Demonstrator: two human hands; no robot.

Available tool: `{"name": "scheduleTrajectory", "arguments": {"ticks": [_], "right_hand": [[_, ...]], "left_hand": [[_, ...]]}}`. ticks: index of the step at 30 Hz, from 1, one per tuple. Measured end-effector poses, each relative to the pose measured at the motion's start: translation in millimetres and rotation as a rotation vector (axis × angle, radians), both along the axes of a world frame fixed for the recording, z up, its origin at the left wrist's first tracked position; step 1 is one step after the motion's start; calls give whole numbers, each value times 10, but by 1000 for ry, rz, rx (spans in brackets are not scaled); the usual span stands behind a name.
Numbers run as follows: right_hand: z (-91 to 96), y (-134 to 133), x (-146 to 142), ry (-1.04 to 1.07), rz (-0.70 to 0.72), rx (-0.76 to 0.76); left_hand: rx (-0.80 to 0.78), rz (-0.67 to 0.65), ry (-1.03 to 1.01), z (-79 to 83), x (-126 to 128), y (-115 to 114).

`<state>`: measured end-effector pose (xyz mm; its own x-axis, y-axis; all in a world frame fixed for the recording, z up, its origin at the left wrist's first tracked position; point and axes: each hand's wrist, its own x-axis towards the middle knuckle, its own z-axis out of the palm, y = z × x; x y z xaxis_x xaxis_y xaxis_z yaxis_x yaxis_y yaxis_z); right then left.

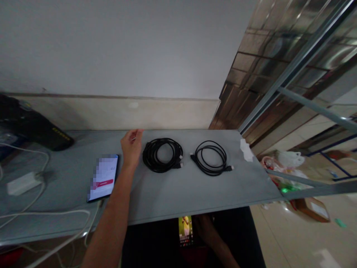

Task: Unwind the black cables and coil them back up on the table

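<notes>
My left hand (132,144) is over the back of the grey table, just left of a thick coil of black cable (149,163). Its fingers are curled together around a small pale bit that I cannot make out. To the right lies a second, thinner coil of black cable (210,173) with plugs at its ends. A lit smartphone (104,176) rests on the table beside my left forearm. Below the table edge, in shadow, my right hand (205,227) is beside another lit phone (185,230); its fingers are too dark to read.
A white charger (23,184) with trailing white cables lies at the left, near a black bag-like object (41,126). A crumpled white tissue (246,150) is at the table's right end. Metal bed-frame bars (304,100) rise there, and an open cardboard box (312,209) stands on the floor.
</notes>
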<state>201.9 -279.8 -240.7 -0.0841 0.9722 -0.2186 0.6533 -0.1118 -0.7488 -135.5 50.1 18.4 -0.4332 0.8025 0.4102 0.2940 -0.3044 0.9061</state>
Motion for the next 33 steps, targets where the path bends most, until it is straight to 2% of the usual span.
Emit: {"name": "scheduleTrajectory", "arguments": {"ticks": [4,7,13,16,18,20,24,27,29,31,33], "right_hand": [[260,-26,140,-59,-32,-37],[460,-83,214,-65,-53,-2],[656,-176,190,-102,-41,33],[802,-158,165,-151,37,38],[1002,-129,158,-148,117,55],[1279,-101,157,-122,163,85],[1887,-25,192,-68,162,192],[2242,159,281,-77,151,387],[2403,399,372,-99,96,555],[2501,724,473,-154,9,679],[2533,1081,569,-266,-32,739]], "left_hand": [[-20,-3,-191,4,15,12],[-50,-10,-336,18,14,10],[-60,-42,-351,18,43,-15],[-76,-49,-332,7,73,-18],[-95,-50,-313,3,87,-17],[-110,-59,-288,3,96,-21],[-127,-102,-216,17,118,-59],[-125,-140,-156,25,153,-87],[-127,-164,-91,22,182,-91],[-129,-184,-26,13,211,-86],[-124,-203,26,6,238,-84]]}}
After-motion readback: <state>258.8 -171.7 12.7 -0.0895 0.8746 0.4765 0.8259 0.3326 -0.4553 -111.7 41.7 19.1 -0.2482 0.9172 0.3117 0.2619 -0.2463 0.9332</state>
